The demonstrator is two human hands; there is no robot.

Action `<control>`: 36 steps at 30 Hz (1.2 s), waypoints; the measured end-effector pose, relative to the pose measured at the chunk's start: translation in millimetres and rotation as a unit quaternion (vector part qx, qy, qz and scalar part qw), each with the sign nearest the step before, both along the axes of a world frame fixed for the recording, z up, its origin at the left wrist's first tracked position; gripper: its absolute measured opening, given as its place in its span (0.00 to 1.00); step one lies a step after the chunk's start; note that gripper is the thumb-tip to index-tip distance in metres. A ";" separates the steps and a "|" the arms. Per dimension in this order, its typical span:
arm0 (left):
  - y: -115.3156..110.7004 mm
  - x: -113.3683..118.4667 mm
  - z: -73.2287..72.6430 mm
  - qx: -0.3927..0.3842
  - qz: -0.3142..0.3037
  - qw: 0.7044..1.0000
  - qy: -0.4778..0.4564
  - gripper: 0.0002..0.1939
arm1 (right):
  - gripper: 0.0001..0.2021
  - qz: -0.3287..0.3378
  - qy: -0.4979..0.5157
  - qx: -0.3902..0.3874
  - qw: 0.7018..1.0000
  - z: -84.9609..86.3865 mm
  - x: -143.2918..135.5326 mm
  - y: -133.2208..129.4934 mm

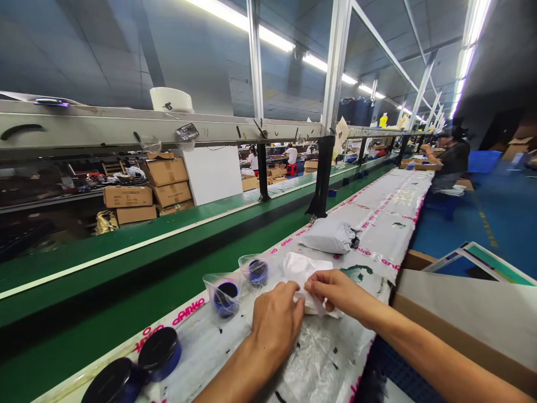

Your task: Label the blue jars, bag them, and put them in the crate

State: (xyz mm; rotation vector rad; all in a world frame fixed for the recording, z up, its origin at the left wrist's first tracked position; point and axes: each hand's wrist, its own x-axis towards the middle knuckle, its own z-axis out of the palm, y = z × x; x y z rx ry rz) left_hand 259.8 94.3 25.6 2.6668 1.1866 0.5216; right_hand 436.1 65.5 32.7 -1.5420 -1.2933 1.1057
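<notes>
Both hands meet over a crumpled thin white bag [302, 266] on the plastic-covered bench [201, 341]. My left hand [277, 314] has its fingers curled at the bag's near left edge. My right hand [331, 286] pinches the bag with thumb and forefinger, close to the left fingertips. To the left lie two blue and black round items in clear plastic bags, one [225, 298] nearer and one [257, 272] farther. Two larger black and blue round items [159, 352] [112, 382] stand unwrapped at the lower left.
A grey-white packet [329, 235] lies beyond the white bag. Left of the bench runs a green conveyor [168, 280]. An open cardboard box [465, 319] stands at the right. A person [453, 157] sits farther along the bench.
</notes>
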 end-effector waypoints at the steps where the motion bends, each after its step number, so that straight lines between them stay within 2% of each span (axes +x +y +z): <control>1: -0.4 0.5 0.8 0.017 -0.010 0.999 0.041 0.10 | 0.14 -0.003 0.011 -0.003 1.000 1.1 -0.6 -0.9; 3: -0.6 2.1 2.3 0.038 -0.027 0.994 0.101 0.10 | 0.13 -0.007 0.030 -0.007 1.000 2.5 -1.2 -1.8; 8: 3.4 9.0 3.0 0.065 -0.061 0.982 0.168 0.13 | 0.13 -0.029 0.086 0.004 0.996 5.4 2.8 0.2; 18: 7.0 12.9 -3.0 0.149 -0.138 0.964 0.174 0.10 | 0.13 -0.064 0.202 0.051 0.976 11.5 7.4 -2.2; 21: 9.7 12.9 -4.0 0.146 -0.146 0.963 0.173 0.10 | 0.11 -0.085 0.246 0.124 0.958 28.3 17.0 -9.5; 25: 9.5 13.1 0.5 0.126 -0.143 0.968 0.161 0.08 | 0.08 -0.136 0.310 0.243 0.909 62.8 33.5 -22.6; 27: 6.6 9.3 4.1 0.116 -0.136 0.972 0.150 0.09 | 0.06 -0.122 0.311 0.256 0.907 71.9 33.6 -28.1; 30: 0.7 -5.5 10.9 0.110 -0.143 0.978 0.105 0.13 | 0.06 -0.065 0.282 0.219 0.932 68.6 19.4 -32.8; 32: -3.1 -20.4 18.7 0.092 -0.146 0.985 0.027 0.14 | 0.08 -0.041 0.259 0.204 0.943 60.4 3.2 -32.6; 34: -6.9 -36.8 31.1 0.033 -0.102 0.990 -0.097 0.11 | 0.10 -0.013 0.242 0.194 0.951 53.1 -15.8 -29.3; 36: -11.0 -52.3 47.6 -0.075 -0.041 0.969 -0.232 0.07 | 0.12 0.027 0.234 0.180 0.955 49.1 -36.6 -23.3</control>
